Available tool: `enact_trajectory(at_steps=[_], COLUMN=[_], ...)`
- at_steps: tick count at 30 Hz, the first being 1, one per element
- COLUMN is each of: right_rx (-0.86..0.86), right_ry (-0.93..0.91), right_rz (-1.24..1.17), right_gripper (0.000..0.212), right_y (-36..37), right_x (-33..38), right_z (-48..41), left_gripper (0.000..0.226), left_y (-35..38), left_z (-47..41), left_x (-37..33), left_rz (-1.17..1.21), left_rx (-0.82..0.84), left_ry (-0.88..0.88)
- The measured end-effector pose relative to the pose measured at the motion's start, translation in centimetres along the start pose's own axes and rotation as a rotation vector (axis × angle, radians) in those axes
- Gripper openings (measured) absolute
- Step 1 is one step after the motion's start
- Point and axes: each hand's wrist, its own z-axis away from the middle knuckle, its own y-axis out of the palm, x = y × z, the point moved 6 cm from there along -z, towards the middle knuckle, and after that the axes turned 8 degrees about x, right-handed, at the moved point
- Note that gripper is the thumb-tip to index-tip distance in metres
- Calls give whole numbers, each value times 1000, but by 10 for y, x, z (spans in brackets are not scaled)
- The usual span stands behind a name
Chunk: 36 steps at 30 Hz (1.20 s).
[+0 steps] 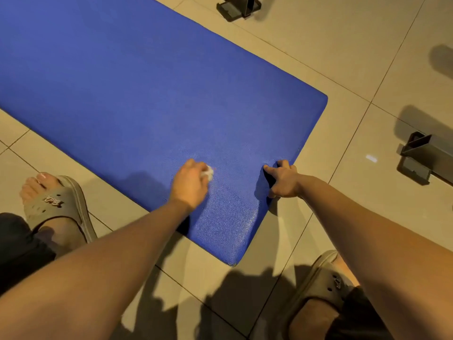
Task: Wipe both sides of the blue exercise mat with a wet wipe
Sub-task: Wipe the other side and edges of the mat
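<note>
On a beige tiled floor (343, 57), a blue exercise mat (152, 94) lay flat, running diagonally from the upper left down to a corner near the person's feet. The person's left hand (190, 185) was clenched round a crumpled white wet wipe (208, 172), pressing it onto the mat's top face close to the short end. Just to its right, the right hand (283, 179) grasped the edge of that short end, thumb lying on top of the mat and fingers curled at the rim; whether the edge was lifted could not be told. The two hands were near each other but apart. Both bare forearms reached in from the bottom of the view. A grey-green foam slipper (58, 204) sat on the left foot beside the mat's long edge, and its pair (326, 280) on the right foot just below the mat's corner. A dark metal stand foot (421, 153) stood on the floor at the right, well apart from the mat, and another (239, 8) stood at the top edge.
</note>
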Motion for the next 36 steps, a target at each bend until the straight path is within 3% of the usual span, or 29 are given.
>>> enact_trajectory(at_steps=[3,6,10,14,16,20,22,25,29,34,36], right_rx=[2,4,17,30,32,-40,-158,-364,-291,-111,-30], right_ry=[-2,-3,8,16,12,-22,-50,51,170,236,251], right_rz=[-6,1,-23,-48,-58,-68,-73,-204,-303,-387,-425], right_gripper=[92,90,87,86,85,73,56,33,72,109,110], right_y=[0,-1,-1,0,-1,-10,-21,-41,-37,-36,-40], right_x=[-1,0,-1,-1,-2,-5,-9,-26,-31,-30,-31], right_z=[-1,0,-1,-1,0,-1,-2,-3,-13,-32,-37], left_gripper=[18,20,22,20,20,22,20,18,18,22,21], left_y=[-20,-9,31,72,76,50,27,-5,-18,19,38], left_z=[-6,5,26,50,52,27,8,-16,-18,3,11], left_x=[28,6,-55,-116,-121,-89,-59,-8,9,-47,-79], left_rz=[76,92,63,-30,-92,-68,-41,-22,109,160,148], left_rx=[-122,-129,15,316,372,240,139,-32,-150,-22,44], left_ry=[-222,-249,-47,287,373,323,227,6,-210,-94,19])
